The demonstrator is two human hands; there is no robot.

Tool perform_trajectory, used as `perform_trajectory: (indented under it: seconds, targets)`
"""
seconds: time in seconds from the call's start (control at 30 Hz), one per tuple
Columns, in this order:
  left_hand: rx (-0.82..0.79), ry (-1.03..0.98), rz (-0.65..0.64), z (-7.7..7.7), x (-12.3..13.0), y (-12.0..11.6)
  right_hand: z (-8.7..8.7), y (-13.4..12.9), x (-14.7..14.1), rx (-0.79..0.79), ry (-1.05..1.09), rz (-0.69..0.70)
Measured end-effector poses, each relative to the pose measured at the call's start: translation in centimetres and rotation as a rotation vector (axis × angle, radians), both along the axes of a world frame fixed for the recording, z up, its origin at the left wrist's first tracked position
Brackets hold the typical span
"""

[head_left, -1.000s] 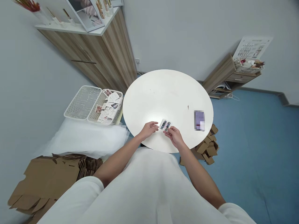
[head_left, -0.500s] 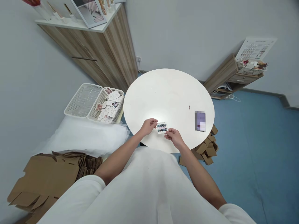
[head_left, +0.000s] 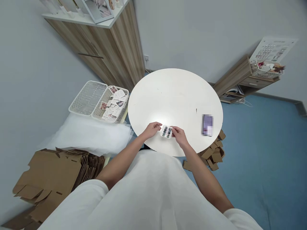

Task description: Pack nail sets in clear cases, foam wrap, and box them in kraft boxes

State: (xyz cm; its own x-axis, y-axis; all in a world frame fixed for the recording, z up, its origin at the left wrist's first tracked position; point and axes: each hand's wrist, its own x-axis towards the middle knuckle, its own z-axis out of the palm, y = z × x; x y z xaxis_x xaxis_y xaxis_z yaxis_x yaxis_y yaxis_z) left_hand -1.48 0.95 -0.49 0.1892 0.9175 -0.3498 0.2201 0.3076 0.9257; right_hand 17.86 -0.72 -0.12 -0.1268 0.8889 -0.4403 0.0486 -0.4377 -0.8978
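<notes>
In the head view, the white card [head_left: 166, 131] is just below the middle of the frame, over the near part of the round white worktop [head_left: 175, 99]. Two rows of dark, glossy pieces face up on it. My right grip [head_left: 180, 135] pinches the card by its right edge, thumb and fingers pressed together on it. My left grip [head_left: 151, 130] is loosely spread, fingers curved towards the card's left edge; I cannot tell whether they touch it.

Toward the worktop's right edge lies a purple item [head_left: 207, 124], blurred into blocks. Left of the worktop, in the left half of the frame, two white baskets sit side by side: the left basket [head_left: 79, 96] holds clear plastic pieces, and the right basket [head_left: 97, 113] holds a heap of printed cards. Below them spread thin white sheets [head_left: 91, 132], with folded brown cardboard [head_left: 52, 172] at lower left. Small brown boxes [head_left: 214, 155] are piled past the worktop's lower right rim. A wood-grain cabinet [head_left: 103, 57] stands at upper left, and a low shelf unit [head_left: 233, 78] at upper right.
</notes>
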Motion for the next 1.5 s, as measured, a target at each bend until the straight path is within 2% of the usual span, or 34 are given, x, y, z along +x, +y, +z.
perform_trajectory:
  seconds: [0.1, 0.2, 0.27, 0.4, 0.47, 0.57, 0.7, 0.87, 0.93, 1.17, 1.23, 1.33, 1.5]
  targets:
    - [0.008, -0.036, 0.023, -0.1, -0.2, -0.2, -0.2, 1.5, -0.7, 0.108, -0.113, 0.158]
    - [-0.004, -0.063, 0.062, -0.6, -0.9, -0.5, -0.6, 2.9, -2.0, 0.173, -0.168, 0.232]
    - [-0.034, -0.075, 0.178, -1.2, -1.7, -0.8, -1.0, 3.5, -3.1, 0.168, -0.181, 0.23]
    - [-0.097, -0.075, 0.494, -2.7, -4.3, -1.3, -2.2, 3.8, -6.2, 0.081, -0.159, 0.273]
    - [-0.125, -0.061, 0.575, -3.4, -6.0, -1.2, -3.0, 3.9, -8.3, 0.088, -0.172, 0.317]
    - [-0.149, -0.019, 0.599, -4.3, -8.6, -0.8, -4.5, 4.6, -11.8, 0.145, -0.238, 0.368]
    - [-0.079, 0.121, 0.475, -5.5, -12.5, 0.3, -6.4, 6.3, -15.6, 0.236, -0.392, 0.456]
    - [0.114, 0.456, 0.149, -6.8, -16.4, 2.3, -7.5, 8.2, -18.2, 0.297, -0.593, 0.556]
    - [0.163, 0.569, 0.038, -7.3, -17.1, 3.1, -7.8, 8.7, -18.7, 0.311, -0.656, 0.573]
    - [0.207, 0.795, -0.195, -8.0, -17.6, 4.7, -8.7, 9.4, -19.7, 0.317, -0.841, 0.623]
    - [0.222, 0.85, -0.246, -7.9, -17.7, 4.7, -8.7, 9.3, -19.8, 0.334, -0.876, 0.634]
    - [0.254, 0.885, -0.257, -7.7, -18.0, 4.4, -8.4, 8.4, -19.8, 0.389, -0.927, 0.616]
    - [0.345, 0.792, -0.258, -8.3, -18.3, 3.6, -7.6, 6.1, -19.5, 0.546, -1.01, 0.678]
